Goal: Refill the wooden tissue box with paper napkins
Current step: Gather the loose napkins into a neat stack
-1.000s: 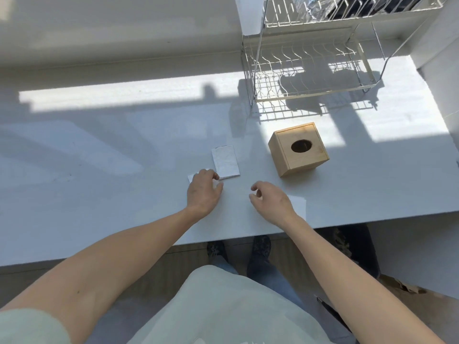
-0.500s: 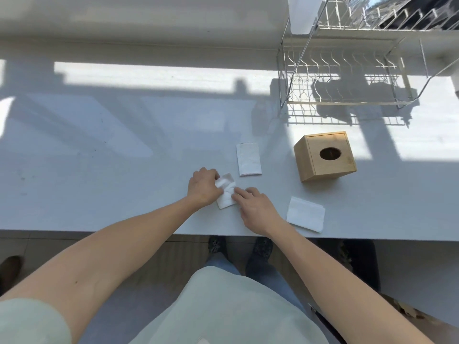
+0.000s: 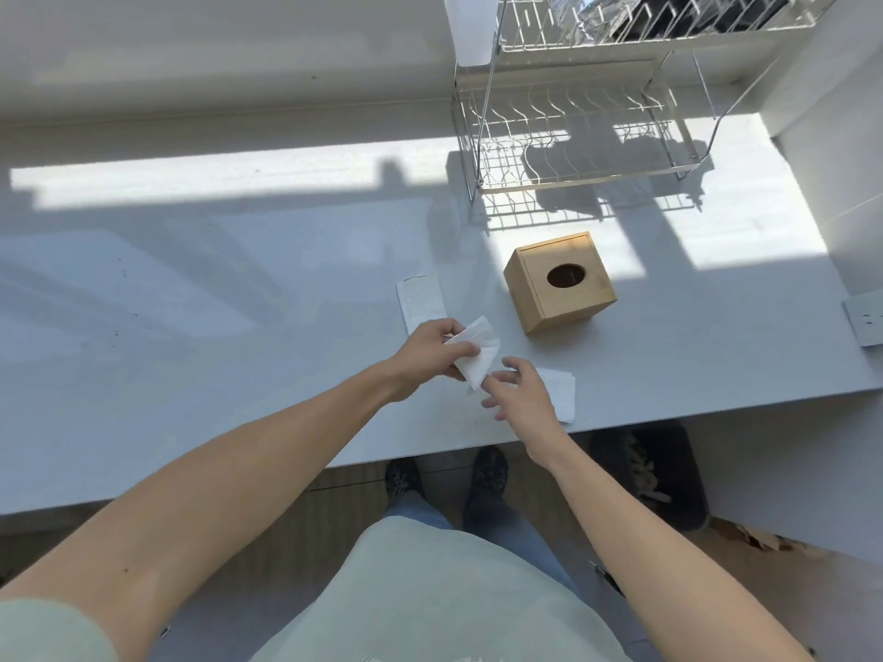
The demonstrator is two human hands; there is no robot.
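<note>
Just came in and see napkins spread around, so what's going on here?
A person is standing at a white counter, refilling a wooden tissue box. The left hand holds one white napkin lifted off the surface, and the right hand reaches toward its lower corner with fingers spread. Two more napkins lie flat: one beyond the left hand, another partly under the right hand. The box stands closed with nothing showing in its oval hole, in front of a wire dish rack.
</note>
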